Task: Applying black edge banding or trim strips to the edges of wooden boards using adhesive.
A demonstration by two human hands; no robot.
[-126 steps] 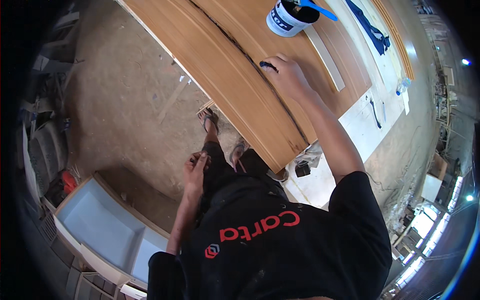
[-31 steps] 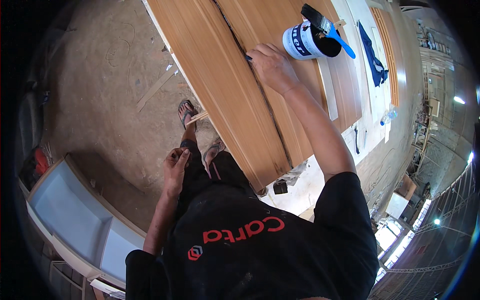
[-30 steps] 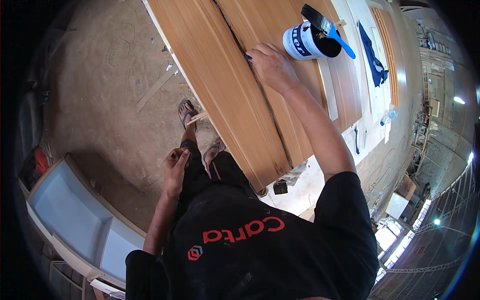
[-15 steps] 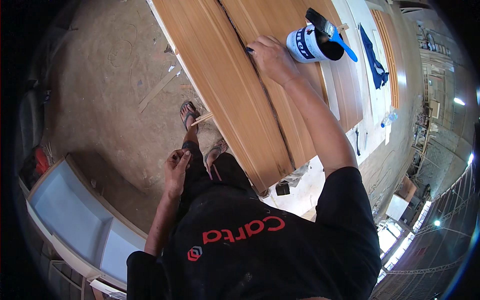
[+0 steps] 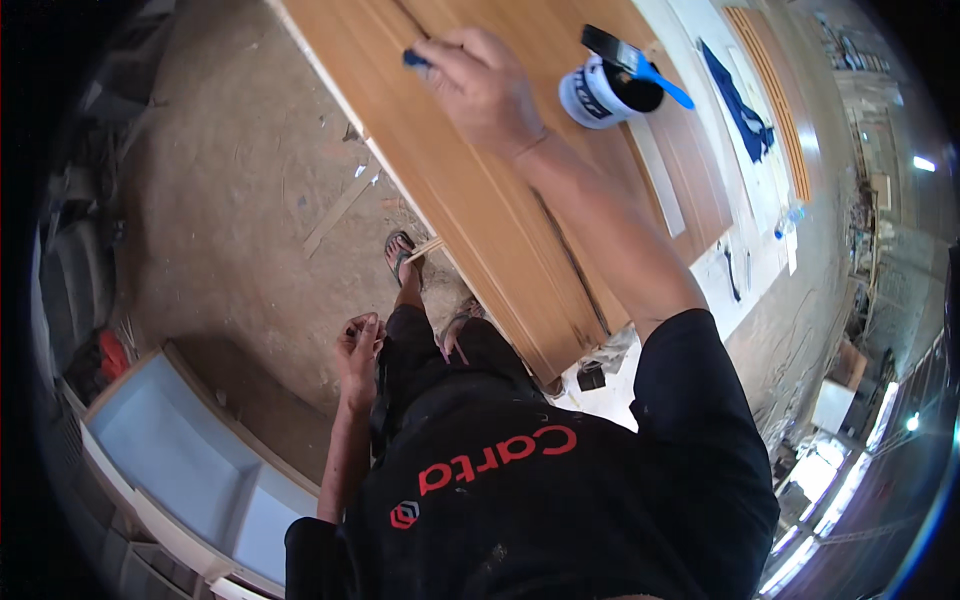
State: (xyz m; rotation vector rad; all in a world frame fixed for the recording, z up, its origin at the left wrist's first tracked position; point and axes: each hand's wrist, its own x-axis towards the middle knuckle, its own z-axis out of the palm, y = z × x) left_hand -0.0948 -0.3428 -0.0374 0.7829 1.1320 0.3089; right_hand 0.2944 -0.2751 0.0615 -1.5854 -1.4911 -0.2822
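Observation:
My right hand (image 5: 485, 95) is above the wood-grain panel (image 5: 440, 200), its fingers closed on a small dark blue wad (image 5: 416, 58) that looks like cloth. Beneath my hand and forearm, a dark groove line (image 5: 570, 255) runs along the panel. To the right of that hand stands a white and dark blue can (image 5: 590, 98); a brush (image 5: 640, 65) with dark bristles and a blue handle lies across its top. My left hand (image 5: 358, 350) hangs low beside my leg, fingers curled together. Whatever it may hold is too small to make out.
Right of the panel, a dark blue cloth (image 5: 735, 100), slatted orange-brown strips (image 5: 770, 90) and a clear plastic bottle (image 5: 790, 220) lie on a white surface. An open pale blue cabinet box (image 5: 190, 450) sits at lower left. A wood offcut (image 5: 335, 215) lies on the floor.
My right hand has lifted and moved left with the dark blue wad, away from the can. My left hand stays curled by my leg. The whole view has shifted slightly.

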